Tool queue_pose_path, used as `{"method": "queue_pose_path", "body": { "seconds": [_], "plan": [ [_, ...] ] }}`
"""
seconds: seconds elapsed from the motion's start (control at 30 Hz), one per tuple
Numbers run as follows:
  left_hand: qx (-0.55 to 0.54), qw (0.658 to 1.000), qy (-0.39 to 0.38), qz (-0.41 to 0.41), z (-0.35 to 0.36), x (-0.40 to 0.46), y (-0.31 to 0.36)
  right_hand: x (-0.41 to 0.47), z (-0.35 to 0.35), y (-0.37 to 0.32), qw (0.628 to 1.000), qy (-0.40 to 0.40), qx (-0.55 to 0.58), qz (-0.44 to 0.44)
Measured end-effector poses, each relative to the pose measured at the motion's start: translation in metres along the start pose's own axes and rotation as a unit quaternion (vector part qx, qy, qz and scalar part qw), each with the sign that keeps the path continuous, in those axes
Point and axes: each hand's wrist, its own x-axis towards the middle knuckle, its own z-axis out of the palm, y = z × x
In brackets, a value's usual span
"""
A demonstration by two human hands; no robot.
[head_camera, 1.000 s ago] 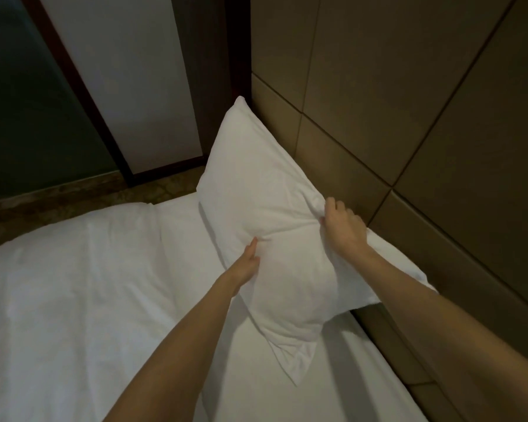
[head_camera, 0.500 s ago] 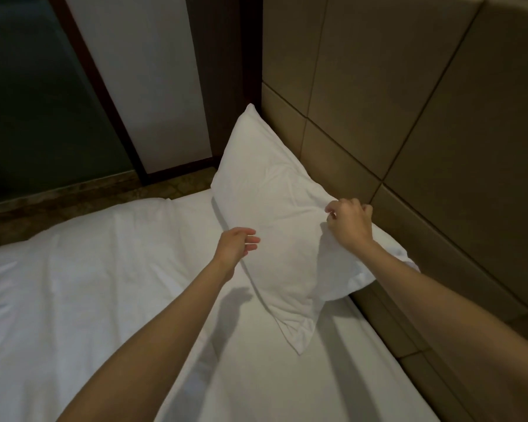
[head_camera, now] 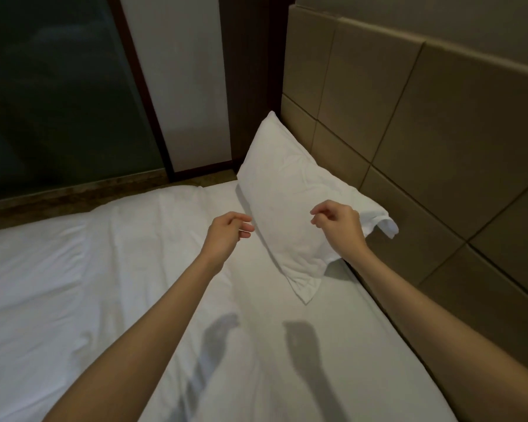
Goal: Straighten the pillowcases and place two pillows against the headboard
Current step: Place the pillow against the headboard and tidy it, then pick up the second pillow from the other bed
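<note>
One white pillow point(head_camera: 287, 190) leans tilted against the tan panelled headboard point(head_camera: 409, 141), its lower corner resting on the white bed sheet point(head_camera: 104, 269). Its near flap point(head_camera: 384, 222) hangs loose by the headboard. My left hand point(head_camera: 226, 236) hovers above the sheet just left of the pillow, fingers loosely curled, holding nothing. In front of the pillow's near end, my right hand point(head_camera: 339, 223) is raised clear of the fabric, fingers curled and apart, empty. No second pillow is in view.
A folded white duvet point(head_camera: 58, 254) covers the left part of the bed. Beyond the bed are a brown floor strip point(head_camera: 73, 193), a dark glass panel point(head_camera: 58, 86) and a white wall panel with a dark frame point(head_camera: 183, 80).
Both hands have let go of the pillow and pulled back toward me. The pillow has settled lower against the headboard. My view has lifted and widened.
</note>
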Motion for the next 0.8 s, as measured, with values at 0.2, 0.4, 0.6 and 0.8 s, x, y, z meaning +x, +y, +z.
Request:
{"method": "queue_pose_path", "body": {
  "seconds": [0.2, 0.4, 0.6, 0.8],
  "plan": [
    [-0.025, 0.999, 0.022, 0.021, -0.024, -0.087, -0.009, -0.107, 0.007, -0.013, 0.995, -0.007, 0.093, 0.036],
    [-0.006, 0.999, 0.020, 0.045, -0.041, -0.167, -0.037, -0.200, 0.008, -0.023, 0.982, 0.002, 0.175, 0.073],
    [-0.019, 0.999, 0.038, 0.007, -0.055, -0.237, -0.072, -0.268, 0.015, -0.030, 0.969, -0.028, 0.218, 0.114],
    [-0.032, 0.995, 0.094, -0.022, -0.063, -0.294, -0.116, -0.313, 0.026, -0.024, 0.958, -0.101, 0.229, 0.139]
  ]
}}
